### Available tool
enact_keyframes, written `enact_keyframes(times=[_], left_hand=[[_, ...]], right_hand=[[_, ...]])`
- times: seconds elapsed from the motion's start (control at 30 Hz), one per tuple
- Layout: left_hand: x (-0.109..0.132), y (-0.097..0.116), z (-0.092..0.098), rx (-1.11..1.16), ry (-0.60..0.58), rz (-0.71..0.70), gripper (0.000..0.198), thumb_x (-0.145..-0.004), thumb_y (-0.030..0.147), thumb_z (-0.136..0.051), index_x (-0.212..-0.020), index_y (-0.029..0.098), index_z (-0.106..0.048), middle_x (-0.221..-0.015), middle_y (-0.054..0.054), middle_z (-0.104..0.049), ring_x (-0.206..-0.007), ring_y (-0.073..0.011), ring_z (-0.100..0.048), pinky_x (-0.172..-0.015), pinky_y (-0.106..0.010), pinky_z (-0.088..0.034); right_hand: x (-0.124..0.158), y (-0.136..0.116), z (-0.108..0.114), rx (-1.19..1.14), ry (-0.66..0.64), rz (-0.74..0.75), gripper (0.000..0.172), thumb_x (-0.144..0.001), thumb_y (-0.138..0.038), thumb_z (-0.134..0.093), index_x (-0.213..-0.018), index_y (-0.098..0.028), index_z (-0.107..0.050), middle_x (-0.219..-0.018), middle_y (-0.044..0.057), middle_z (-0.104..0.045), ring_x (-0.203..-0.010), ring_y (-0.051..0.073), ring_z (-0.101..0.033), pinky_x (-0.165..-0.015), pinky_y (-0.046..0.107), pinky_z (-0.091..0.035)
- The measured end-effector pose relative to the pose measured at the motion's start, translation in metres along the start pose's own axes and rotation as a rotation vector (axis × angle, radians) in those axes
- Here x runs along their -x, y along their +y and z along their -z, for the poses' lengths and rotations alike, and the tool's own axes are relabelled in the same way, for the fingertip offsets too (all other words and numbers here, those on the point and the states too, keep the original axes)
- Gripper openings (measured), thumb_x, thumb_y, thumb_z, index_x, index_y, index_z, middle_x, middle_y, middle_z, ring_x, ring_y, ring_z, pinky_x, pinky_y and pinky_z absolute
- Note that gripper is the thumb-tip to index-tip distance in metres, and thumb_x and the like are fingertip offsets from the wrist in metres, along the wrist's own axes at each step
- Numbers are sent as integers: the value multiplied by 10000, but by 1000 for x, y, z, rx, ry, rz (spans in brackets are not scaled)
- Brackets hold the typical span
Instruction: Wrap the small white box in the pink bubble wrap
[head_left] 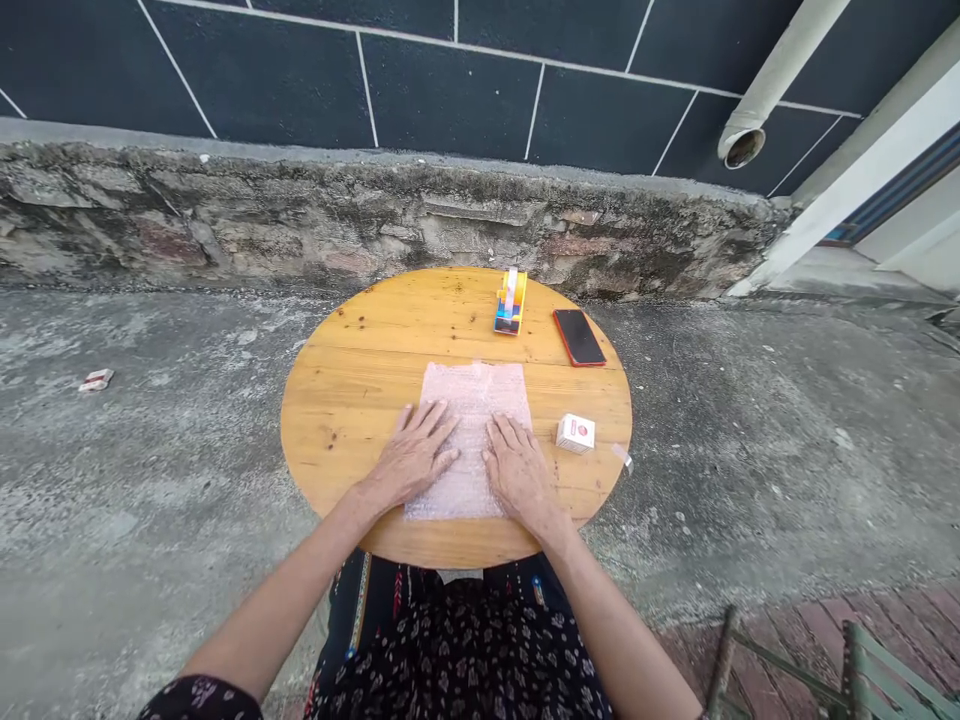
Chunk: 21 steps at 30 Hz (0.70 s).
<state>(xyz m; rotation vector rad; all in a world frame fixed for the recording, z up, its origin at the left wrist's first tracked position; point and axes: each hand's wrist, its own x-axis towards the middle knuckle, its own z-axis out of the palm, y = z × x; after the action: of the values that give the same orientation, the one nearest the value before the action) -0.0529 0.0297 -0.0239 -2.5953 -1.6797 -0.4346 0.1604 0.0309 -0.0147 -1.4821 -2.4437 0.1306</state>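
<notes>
A pinkish, see-through sheet of bubble wrap (472,470) lies flat on the round wooden table (330,400) in front of me. My left hand (415,452) rests on its left edge with the fingers spread. On the right side of the sheet, my right hand (517,468) is laid palm down, fingers stretched forward. Neither hand grips anything. A small white box (576,433) with red print stands just right of my right hand. Beyond the sheet is a yellow and blue tape dispenser (511,302) with a roll of clear tape.
A dark phone (579,337) in a red case lies at the table's back right. At the right rim sticks a short strip of clear tape (623,457). A low stone ledge (337,225) runs behind the table. A green metal chair (847,660) stands at lower right.
</notes>
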Motion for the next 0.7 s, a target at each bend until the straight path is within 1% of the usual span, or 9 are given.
enact_keyframes(times=[0.07, 0.13, 0.23, 0.3, 0.4, 0.43, 0.5, 0.6, 0.7], left_hand=[[9, -14, 4, -34, 0, 81, 504, -934, 434, -447, -1394, 228, -465, -1515, -107, -377, -1417, -306, -296, -1148, -535, -242], [19, -22, 9, -66, 31, 191, 492, -941, 409, -430, -1384, 200, -477, -1500, -134, -393, -1410, -326, -304, -1132, -537, -270], [34, -9, 14, -64, 106, 304, 493, -960, 372, -374, -1390, 146, -459, -1500, -165, -377, -1408, -334, -302, -1114, -533, -306], [42, 14, 14, -18, 92, 255, 500, -963, 367, -375, -1407, 146, -435, -1523, -153, -342, -1418, -319, -284, -1124, -518, -309], [49, 47, 11, 48, 15, 91, 452, -953, 367, -416, -1368, 206, -493, -1523, -110, -358, -1418, -287, -295, -1155, -499, -277], [50, 53, 10, 55, 5, 84, 441, -954, 359, -418, -1359, 207, -504, -1519, -104, -367, -1419, -280, -295, -1164, -497, -263], [52, 58, 9, 62, -14, 73, 439, -952, 349, -425, -1361, 207, -502, -1514, -99, -379, -1415, -272, -306, -1169, -497, -255], [54, 53, 9, 60, -41, 46, 457, -949, 338, -433, -1381, 196, -478, -1520, -103, -368, -1414, -271, -308, -1168, -499, -262], [55, 47, 9, 53, -39, 39, 456, -947, 343, -436, -1375, 195, -486, -1525, -104, -358, -1420, -276, -296, -1165, -498, -267]], right_hand=[[0, 0, 0, 1, 2, 2, 486, -949, -257, -398, -1403, -88, -444, -1492, 121, -413, -1391, 257, -332, -1154, 431, -243], [0, 0, 0, 5, 8, 4, 486, -946, -248, -400, -1402, -84, -445, -1489, 125, -416, -1388, 258, -335, -1156, 430, -236], [0, -2, -1, 7, 20, 3, 484, -947, -245, -398, -1400, -82, -445, -1487, 126, -418, -1384, 258, -337, -1155, 429, -236], [-1, -2, -1, 5, 23, 5, 480, -951, -247, -390, -1398, -81, -448, -1485, 124, -422, -1386, 258, -335, -1154, 429, -239], [-2, 1, -1, 1, 15, 16, 481, -953, -257, -391, -1401, -89, -444, -1488, 121, -418, -1391, 258, -329, -1148, 431, -249], [-2, 3, 1, -2, 6, 23, 486, -951, -264, -399, -1404, -94, -442, -1490, 120, -415, -1390, 259, -331, -1144, 431, -260], [0, 10, 5, -7, -17, 31, 494, -939, -277, -426, -1401, -102, -447, -1491, 117, -413, -1383, 268, -342, -1128, 432, -289], [9, 16, 15, 1, -31, -11, 486, -917, -257, -452, -1372, -86, -481, -1472, 130, -435, -1371, 286, -352, -1114, 445, -309], [25, 9, 24, -4, -32, -45, 472, -914, -240, -451, -1359, -91, -498, -1467, 130, -441, -1373, 295, -340, -1109, 467, -308]])
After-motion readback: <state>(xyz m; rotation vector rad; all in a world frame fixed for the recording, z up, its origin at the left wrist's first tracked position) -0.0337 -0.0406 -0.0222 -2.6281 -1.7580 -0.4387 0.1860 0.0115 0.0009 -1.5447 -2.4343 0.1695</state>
